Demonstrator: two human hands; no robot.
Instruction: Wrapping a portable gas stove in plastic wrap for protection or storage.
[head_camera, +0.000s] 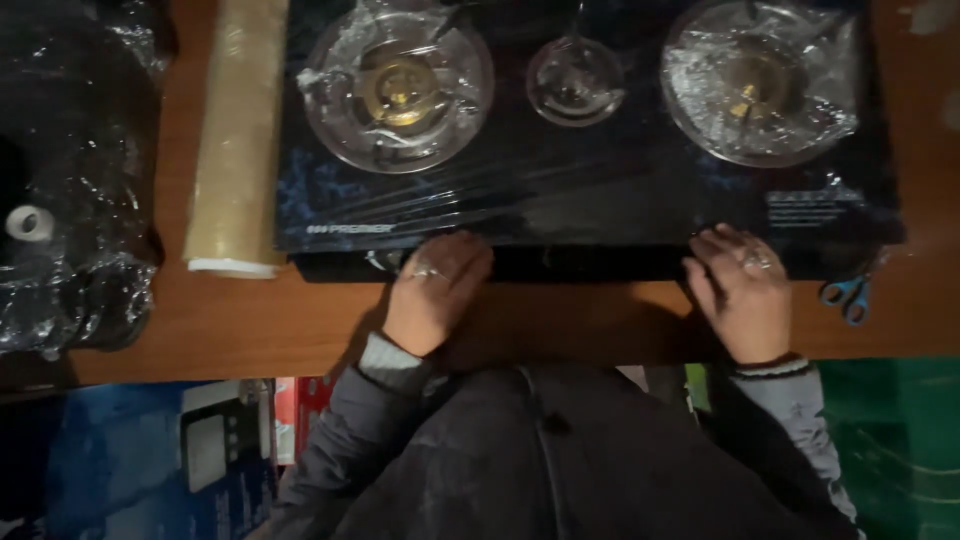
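A dark glass stove (590, 190), wrapped in clear film, fills the upper middle of the frame on a wooden table (250, 330). Film roll (235, 140) lies at upper left. Left hand (435, 290) and right hand (745, 290) press flat, fingers loosely together, on the stove's front edge. Blue scissors (848, 297) lie at far right.

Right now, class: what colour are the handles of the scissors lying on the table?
Blue; the scissors show in the head view, beside the right hand.

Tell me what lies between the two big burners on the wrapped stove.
In the head view, a small middle burner sits between the left burner and right burner, all under clear film on the black stove.
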